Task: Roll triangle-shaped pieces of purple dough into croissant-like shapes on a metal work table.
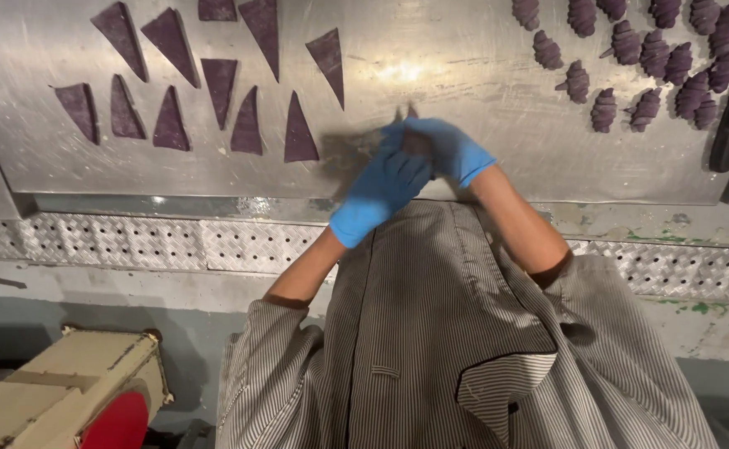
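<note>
Between our two blue-gloved hands sits a purple dough piece point(417, 143), mostly hidden; only a dark patch shows at the fingertips. Our left hand point(379, 193) lies with fingers pressed together and stretched over it, and our right hand point(450, 148) curls from the far side, its fingers closed around the same piece. Whether the dough is flat or already rolled we cannot tell.

Out beyond the left fingertips lie twelve purple dough triangles point(218, 83), flat and apart from one another, two of them cut by the picture's top edge. Well out past the right fingers we count about eighteen rolled purple crescents point(655, 54), packed close, some touching. Just beyond those lies a dark knife handle point(728, 133).

Everything rests on a scratched steel worktable point(481, 58) catching a glare of light. Nearer us than the fingers run a band of diamond-patterned metal plate point(132, 243) and a grey ledge with green flecks. Below our left elbow stands a cream-coloured box with a red round part point(73, 395). Our jacket point(431, 349) is finely striped.
</note>
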